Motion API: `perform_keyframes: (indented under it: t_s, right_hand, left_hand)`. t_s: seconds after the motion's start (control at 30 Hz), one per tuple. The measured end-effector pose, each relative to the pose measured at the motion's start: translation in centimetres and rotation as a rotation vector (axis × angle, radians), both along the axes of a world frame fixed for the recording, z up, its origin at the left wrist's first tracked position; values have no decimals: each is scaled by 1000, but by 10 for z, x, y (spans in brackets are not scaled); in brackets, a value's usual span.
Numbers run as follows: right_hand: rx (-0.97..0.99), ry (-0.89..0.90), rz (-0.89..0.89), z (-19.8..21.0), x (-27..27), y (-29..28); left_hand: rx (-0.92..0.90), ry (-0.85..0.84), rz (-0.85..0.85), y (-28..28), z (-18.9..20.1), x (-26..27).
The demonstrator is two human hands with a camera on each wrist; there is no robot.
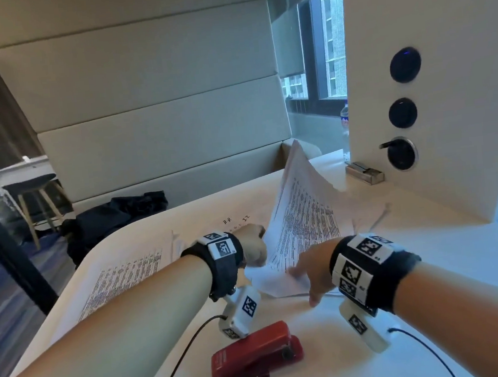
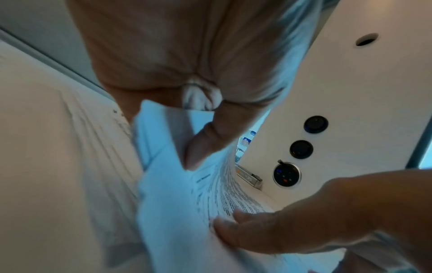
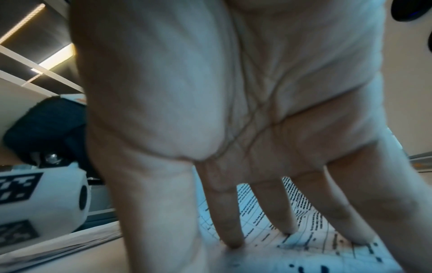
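A bundle of printed sheets (image 1: 302,213) is held up off the table (image 1: 446,260) by the left hand (image 1: 251,245). Its left edge is pinched between the curled fingers and the thumb (image 2: 205,146), so that the pages rise and bow away beyond the fingertips. The near end of the same bundle is pressed down by the right hand (image 1: 313,270). Its fingers (image 3: 229,218) are spread and almost straight, with their tips on the paper, and nothing is grasped by them.

A red stapler (image 1: 254,355) lies on the wrist side of both hands, well apart from the fingertips, and is touched by neither. A second spread of printed pages (image 1: 122,279) lies flat to the outside of the left hand, partly under that forearm.

The work is judged to be at an early stage. The loose sheets have been gathered into one bundle and are being held for squaring. Whether the edges are flush cannot be told, since the pages fan apart where they are lifted. No staple can be made out in the bundle. What is judged to be left is for the bundle to be laid even, the stapler to be taken up, and a corner to be fastened. The second spread may need the same treatment.
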State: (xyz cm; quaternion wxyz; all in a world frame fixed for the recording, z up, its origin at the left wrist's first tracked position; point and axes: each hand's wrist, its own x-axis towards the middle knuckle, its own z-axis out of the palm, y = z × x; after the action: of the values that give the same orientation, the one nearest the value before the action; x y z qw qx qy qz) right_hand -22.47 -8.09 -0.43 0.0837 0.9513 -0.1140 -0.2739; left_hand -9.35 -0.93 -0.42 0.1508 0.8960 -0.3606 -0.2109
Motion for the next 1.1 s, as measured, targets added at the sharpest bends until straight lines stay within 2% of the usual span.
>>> perform_keyframes:
  t_s: [0.1,0.23,0.3,0.43,0.53,0.67,0.83,1.0,1.1]
  right_hand:
    - [28,-22,-16,4,-2,-4]
    - [157,-246,-183,20,-8,-26]
    - [194,-471,-280,26,-7,-44]
    - [304,-1095,-490,41,-4,-76]
    - [242,-1414,-498,55,-7,-91]
    - [264,-1517,-465,71,-4,-92]
    - [617,-1685,-355,77,5,-67]
    - [758,-1679,-352,74,7,-31]
    - [907,-1591,-404,82,3,-16]
  left_hand:
    - [-38,-48,-15,0,2,-4]
    - [-234,-47,29,7,15,6]
    - [-330,-81,48,15,29,11]
    - [-494,-151,106,37,53,22]
    - [-523,-238,135,56,66,32]
    - [-531,-307,174,80,82,38]
    - [-514,-410,210,104,100,44]
    - [-552,-413,172,113,115,28]
    - [-568,-459,188,121,130,29]
